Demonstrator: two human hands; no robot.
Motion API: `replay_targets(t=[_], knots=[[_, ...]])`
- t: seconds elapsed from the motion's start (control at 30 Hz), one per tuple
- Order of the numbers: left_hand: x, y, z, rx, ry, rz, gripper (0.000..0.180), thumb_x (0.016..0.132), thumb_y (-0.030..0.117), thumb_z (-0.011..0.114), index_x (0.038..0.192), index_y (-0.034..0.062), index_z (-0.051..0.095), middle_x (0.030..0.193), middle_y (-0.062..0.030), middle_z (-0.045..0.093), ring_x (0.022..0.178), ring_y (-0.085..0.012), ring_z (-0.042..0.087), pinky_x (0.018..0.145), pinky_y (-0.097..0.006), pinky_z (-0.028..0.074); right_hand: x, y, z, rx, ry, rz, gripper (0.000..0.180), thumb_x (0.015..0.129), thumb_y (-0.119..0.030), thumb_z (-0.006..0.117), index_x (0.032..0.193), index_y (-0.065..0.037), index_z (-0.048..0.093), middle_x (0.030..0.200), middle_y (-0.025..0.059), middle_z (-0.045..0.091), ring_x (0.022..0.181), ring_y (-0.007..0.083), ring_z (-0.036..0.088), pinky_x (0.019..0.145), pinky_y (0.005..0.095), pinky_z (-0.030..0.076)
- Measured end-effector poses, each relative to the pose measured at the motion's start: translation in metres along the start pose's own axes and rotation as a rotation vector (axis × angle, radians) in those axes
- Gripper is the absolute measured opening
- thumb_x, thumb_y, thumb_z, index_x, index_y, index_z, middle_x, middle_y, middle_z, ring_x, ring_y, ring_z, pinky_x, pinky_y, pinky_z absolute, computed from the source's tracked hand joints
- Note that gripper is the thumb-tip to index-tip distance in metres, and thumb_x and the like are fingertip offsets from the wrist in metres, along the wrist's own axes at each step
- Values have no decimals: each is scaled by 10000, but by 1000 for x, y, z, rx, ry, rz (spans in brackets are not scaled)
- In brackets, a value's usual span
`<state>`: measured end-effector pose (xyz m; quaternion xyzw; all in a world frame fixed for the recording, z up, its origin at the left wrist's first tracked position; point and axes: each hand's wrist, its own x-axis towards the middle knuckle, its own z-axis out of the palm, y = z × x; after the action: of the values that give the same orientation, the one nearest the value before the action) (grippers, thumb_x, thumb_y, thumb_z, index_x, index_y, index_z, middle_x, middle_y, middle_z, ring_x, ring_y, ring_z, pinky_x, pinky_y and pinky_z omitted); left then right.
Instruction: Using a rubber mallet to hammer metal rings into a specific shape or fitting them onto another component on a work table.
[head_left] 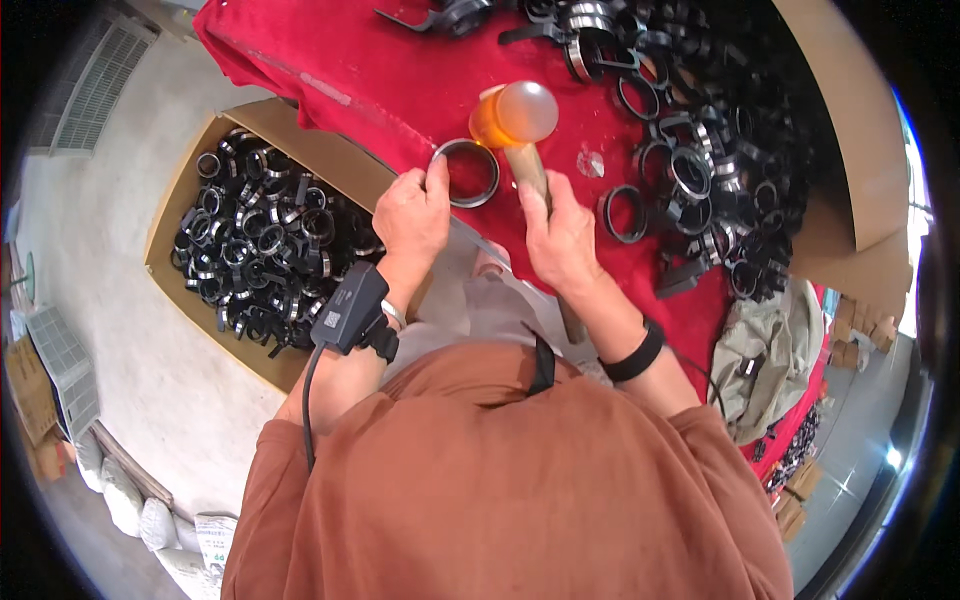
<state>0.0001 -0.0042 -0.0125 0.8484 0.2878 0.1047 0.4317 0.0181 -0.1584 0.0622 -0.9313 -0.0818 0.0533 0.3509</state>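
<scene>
My left hand (pixel 413 213) is closed on the left side of a black ring (pixel 484 196) with a metal band, held at the edge of the red cloth. In my right hand (pixel 562 232) is a mallet (pixel 512 114) with an amber, translucent head and a wooden handle. Its head is raised just above and to the right of the ring; I cannot tell whether they touch. A second black ring (pixel 624 214) lies on the cloth, to the right of my right hand.
Many black ring parts with metal bands (pixel 690 175) are heaped at the right of the red-covered table (pixel 330 50). A cardboard box (pixel 165 215) full of similar parts stands at left. Another cardboard piece (pixel 850 130) rises behind the heap. Grey-green fabric (pixel 765 350) hangs at right.
</scene>
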Motion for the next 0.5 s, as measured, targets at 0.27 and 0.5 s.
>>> replay_targets(t=[0.27, 0.5], knots=[[-3, 0, 1, -41, -34, -54, 481, 883, 454, 524, 667, 33, 609, 737, -178, 619, 729, -390, 601, 657, -456, 460, -7, 3, -2, 16, -28, -91, 276, 914, -225, 556, 1079, -14, 490, 847, 268, 602, 797, 456, 601, 653, 496, 477], [-4, 2, 0, -53, -34, -73, 502, 885, 471, 512, 667, 28, 600, 732, -182, 615, 738, -390, 599, 664, -453, 462, -4, -1, -9, 163, 153, -214, 270, 912, -229, 559, 1077, -25, 493, 857, 259, 605, 785, 448, 607, 649, 474, 484]])
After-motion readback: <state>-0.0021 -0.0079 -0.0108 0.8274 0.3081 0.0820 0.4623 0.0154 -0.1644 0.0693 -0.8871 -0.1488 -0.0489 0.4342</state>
